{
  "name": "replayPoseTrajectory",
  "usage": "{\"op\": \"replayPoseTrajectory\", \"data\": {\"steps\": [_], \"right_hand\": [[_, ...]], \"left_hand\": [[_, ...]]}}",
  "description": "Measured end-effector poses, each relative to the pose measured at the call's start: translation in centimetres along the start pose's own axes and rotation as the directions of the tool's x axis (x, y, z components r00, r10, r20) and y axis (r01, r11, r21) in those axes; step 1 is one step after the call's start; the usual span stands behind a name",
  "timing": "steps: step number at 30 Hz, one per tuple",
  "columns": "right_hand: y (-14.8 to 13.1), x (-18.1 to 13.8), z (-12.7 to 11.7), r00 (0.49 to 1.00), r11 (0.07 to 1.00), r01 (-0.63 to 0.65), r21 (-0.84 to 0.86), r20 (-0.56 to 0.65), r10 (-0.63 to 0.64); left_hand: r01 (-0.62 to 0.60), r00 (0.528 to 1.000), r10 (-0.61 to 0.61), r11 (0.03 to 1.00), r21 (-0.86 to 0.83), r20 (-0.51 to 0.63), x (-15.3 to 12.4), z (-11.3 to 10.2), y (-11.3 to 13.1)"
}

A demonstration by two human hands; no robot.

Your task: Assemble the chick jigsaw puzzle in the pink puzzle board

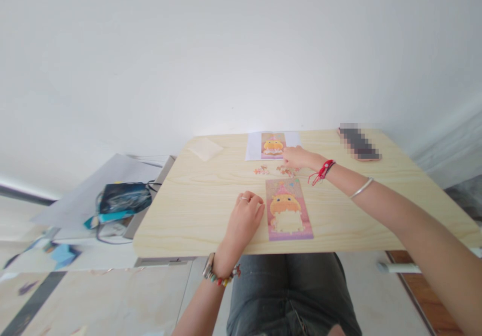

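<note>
2 bare hands work at 1 pale wooden table [188, 215]. The 1 jigsaw puzzle [285, 195] lies flat near the table's front edge, showing 1 yellow figure, with 1 large pale gap in its lower middle. The left hand [246, 218] rests just beside the puzzle's left edge, its fingers loosely bent and grasping nothing that shows; it wears 1 ring [244, 198].

The right hand [295, 156] reaches farther back, its fingers curled in; whether they pinch a piece cannot be told. It is at the right edge of 1 printed picture [273, 144] on 1 white sheet [253, 147], and partly over the right of 2 small clusters of loose pieces [261, 170], too small to count singly. The right arm carries 1 red cord bracelet [326, 168] and 1 silver bangle [362, 188].

At the back corners lie 1 pale square sheet [206, 148], left, and 1 dark, pixelated object [357, 141], right.
</note>
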State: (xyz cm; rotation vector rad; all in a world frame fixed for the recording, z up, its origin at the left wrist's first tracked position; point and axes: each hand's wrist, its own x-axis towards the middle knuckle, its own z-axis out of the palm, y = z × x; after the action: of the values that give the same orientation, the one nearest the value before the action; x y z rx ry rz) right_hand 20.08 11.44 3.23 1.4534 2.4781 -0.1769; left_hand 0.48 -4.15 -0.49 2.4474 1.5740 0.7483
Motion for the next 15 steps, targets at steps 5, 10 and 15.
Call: {"op": "replayPoseTrajectory", "data": {"steps": [5,10,15], "right_hand": [[0.8,-0.7,-0.3,1.0,1.0,-0.019,0.014,-0.012,0.019],[1.8,-1.9,-0.7,0.999,0.999,0.01,0.038,-0.031,-0.009],[1.3,-2.4,-0.5,0.999,1.0,0.005,0.016,-0.051,-0.004]], "left_hand": [[-0.013,1.0,0.012,1.0,-0.013,-0.013,0.2,0.0,0.1],[-0.01,1.0,0.01,1.0,-0.008,-0.018,0.2,0.0,0.2],[-0.009,1.0,0.008,1.0,-0.013,-0.013,0.1,0.0,0.2]]}}
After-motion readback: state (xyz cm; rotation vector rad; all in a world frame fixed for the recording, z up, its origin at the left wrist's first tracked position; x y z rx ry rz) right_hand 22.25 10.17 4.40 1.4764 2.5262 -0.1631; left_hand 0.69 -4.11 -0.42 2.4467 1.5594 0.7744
